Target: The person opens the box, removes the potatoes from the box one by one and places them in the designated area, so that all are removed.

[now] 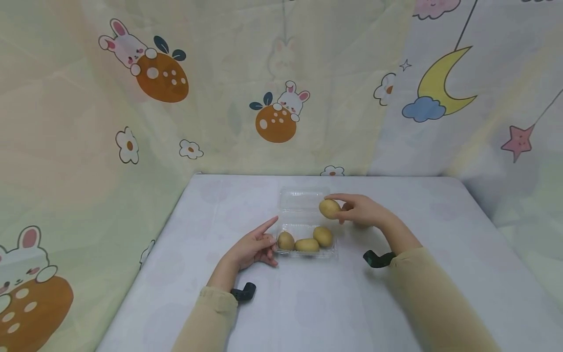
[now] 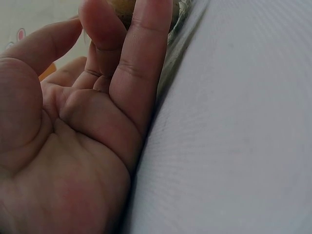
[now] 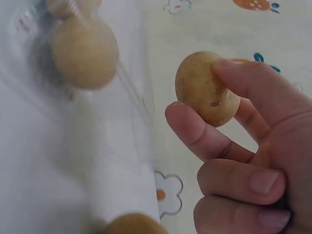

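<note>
My right hand [image 1: 362, 209] pinches a potato [image 1: 330, 209] between thumb and fingertips, raised over the back right of a clear plastic clamshell box [image 1: 327, 253]. The right wrist view shows this brown-marked potato [image 3: 204, 87] close up. Three more potatoes lie in the box: one at left [image 1: 286, 241], one in the middle [image 1: 307, 245], one at right [image 1: 323, 236]. My left hand [image 1: 252, 248] rests on the table at the box's left side, index finger extended, other fingers loosely bent, fingertips right at the wall. In the left wrist view its palm [image 2: 73, 146] holds nothing.
The box's clear lid [image 1: 303, 199] lies folded back behind it. Another potato [image 3: 134, 225] shows at the lower edge of the right wrist view, outside the box. A white cloth covers the table [image 1: 308, 308], and a printed curtain [image 1: 220, 98] hangs behind it.
</note>
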The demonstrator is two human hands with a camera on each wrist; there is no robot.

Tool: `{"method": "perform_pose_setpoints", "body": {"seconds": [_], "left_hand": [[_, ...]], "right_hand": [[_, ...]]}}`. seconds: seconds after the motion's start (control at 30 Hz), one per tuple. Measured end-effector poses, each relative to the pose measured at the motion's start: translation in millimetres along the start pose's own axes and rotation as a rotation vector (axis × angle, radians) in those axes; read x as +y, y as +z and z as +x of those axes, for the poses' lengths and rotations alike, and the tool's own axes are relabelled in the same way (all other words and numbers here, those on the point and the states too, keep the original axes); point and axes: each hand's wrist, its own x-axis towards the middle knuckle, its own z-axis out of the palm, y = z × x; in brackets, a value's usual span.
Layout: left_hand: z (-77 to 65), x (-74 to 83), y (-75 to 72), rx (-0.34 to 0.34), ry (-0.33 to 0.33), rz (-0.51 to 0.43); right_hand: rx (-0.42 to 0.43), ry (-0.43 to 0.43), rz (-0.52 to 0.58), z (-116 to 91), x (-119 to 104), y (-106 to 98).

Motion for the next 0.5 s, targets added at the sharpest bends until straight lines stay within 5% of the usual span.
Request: {"method": "perform_pose_setpoints", "body": {"seconds": [0.5], "left_hand": [[0.8,-0.5,-0.1,0.001,0.001,0.001]], "right_hand": [[0.157,0.150,0.050,-46.8,69.3,-28.7]]}}
